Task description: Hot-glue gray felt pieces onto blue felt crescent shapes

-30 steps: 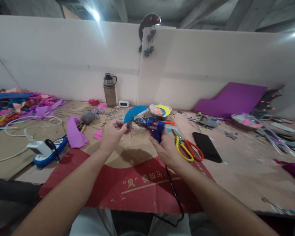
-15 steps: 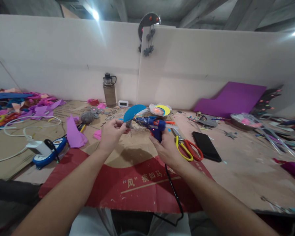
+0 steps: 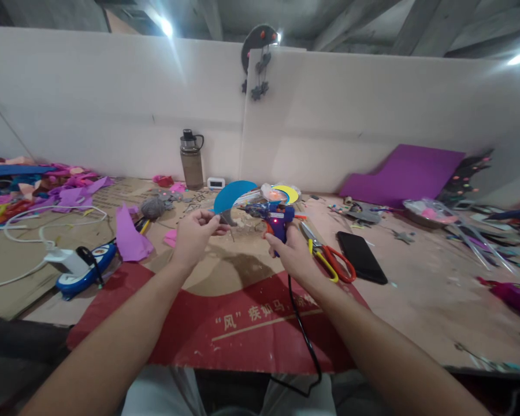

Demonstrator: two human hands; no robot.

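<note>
My left hand (image 3: 195, 236) pinches the lower end of a blue crescent-shaped foam piece (image 3: 231, 194) and holds it up over the cardboard. My right hand (image 3: 291, 254) is wrapped round the grip of a blue hot glue gun (image 3: 274, 218) whose red light is on. The gun's nozzle points left toward the crescent and stops a little short of it. A black cord (image 3: 303, 341) runs from the gun down past the table's front edge.
Red and yellow scissors (image 3: 329, 257) and a black phone (image 3: 361, 249) lie right of my hands. A water bottle (image 3: 191, 159) stands at the white partition. Left are purple foam scraps (image 3: 130, 234), a white charger (image 3: 67, 260) and cable. A purple sheet (image 3: 405, 176) leans at right.
The glue gun has turned and drawn back a little from the crescent, its barrel now pointing more away from me. The crescent in my left hand sits slightly higher.
</note>
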